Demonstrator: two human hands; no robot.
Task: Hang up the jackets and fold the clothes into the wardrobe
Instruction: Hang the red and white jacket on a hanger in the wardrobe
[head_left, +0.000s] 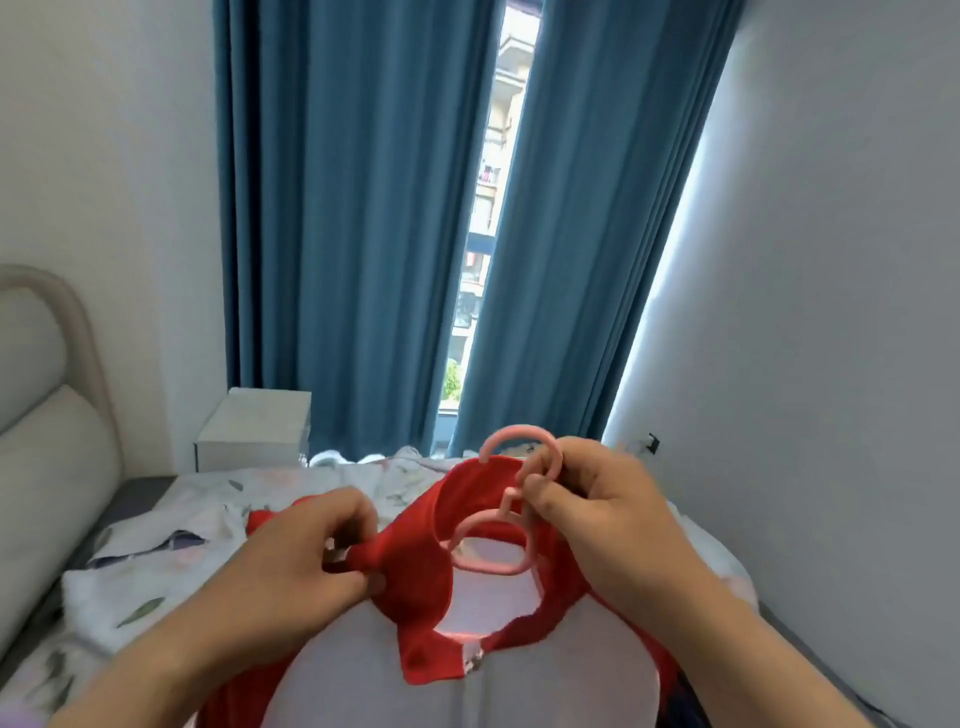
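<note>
The right hand (597, 499) grips the neck of the pink hanger (519, 432), its hook pointing up and away toward the curtains (363, 208). The hanger's body sits inside the collar opening of the red and white jacket (415, 587), held above the bed (156, 571). The left hand (311, 545) pinches the red collar fabric on its own side (the nearer hand there), so settling that shoulder over the hanger likely falls to it.

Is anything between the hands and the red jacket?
Nothing visible. The left hand pinches the red jacket at its collar, and the right hand holds the pink hanger in its neck opening. No wardrobe in view.
</note>
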